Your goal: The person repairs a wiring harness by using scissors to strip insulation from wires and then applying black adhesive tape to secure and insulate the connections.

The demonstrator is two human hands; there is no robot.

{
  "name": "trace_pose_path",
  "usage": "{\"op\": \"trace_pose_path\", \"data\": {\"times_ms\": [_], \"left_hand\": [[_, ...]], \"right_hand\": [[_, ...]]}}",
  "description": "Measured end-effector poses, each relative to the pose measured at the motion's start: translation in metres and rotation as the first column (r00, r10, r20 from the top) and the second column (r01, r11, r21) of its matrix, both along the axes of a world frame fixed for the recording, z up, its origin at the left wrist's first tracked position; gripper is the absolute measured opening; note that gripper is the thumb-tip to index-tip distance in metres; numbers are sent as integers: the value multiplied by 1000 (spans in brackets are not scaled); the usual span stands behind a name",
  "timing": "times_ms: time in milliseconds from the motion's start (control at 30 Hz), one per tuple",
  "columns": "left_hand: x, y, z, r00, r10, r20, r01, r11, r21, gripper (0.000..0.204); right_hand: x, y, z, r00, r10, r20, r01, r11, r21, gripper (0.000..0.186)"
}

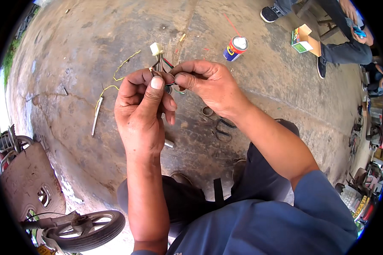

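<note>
A bundle of dark, red and green wires (159, 61) with a white plastic connector (155, 49) at its upper end is held in front of me. My left hand (138, 102) pinches the wires between thumb and fingers. Close against it, my right hand (212, 87) grips a dark wire with red at the same bundle, its thumb and forefinger pressed together. The wire ends between my fingertips are partly hidden. A yellow wire (108, 88) lies loose on the concrete beyond my left hand, by a silver metal rod (96, 115).
A spray can (235, 49) with a red straw stands ahead. Near my right forearm lie a tape roll (207, 111) and dark looped tools (223, 129). An open carton (305, 41) sits by another person's legs (342, 51). A wheel (83, 229) is at lower left; clutter lines the right edge.
</note>
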State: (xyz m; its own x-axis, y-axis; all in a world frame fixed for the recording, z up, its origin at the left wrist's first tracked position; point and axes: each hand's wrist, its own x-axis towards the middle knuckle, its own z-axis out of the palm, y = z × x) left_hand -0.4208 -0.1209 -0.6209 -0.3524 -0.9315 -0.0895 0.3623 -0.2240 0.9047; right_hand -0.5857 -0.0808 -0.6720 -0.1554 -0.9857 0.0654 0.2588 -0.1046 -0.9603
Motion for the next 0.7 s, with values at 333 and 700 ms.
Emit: {"op": "trace_pose_path", "data": {"times_ms": [333,700], "left_hand": [[20,-15,8,995,78,63,-85,990,109,8],[23,-23,10,998,66,20,-68,988,140,10]], "right_hand": [[-23,34,-158,310,579,-754,41,784,619,74],[-19,42,-208,152,510,-846,267,803,533,54]]}}
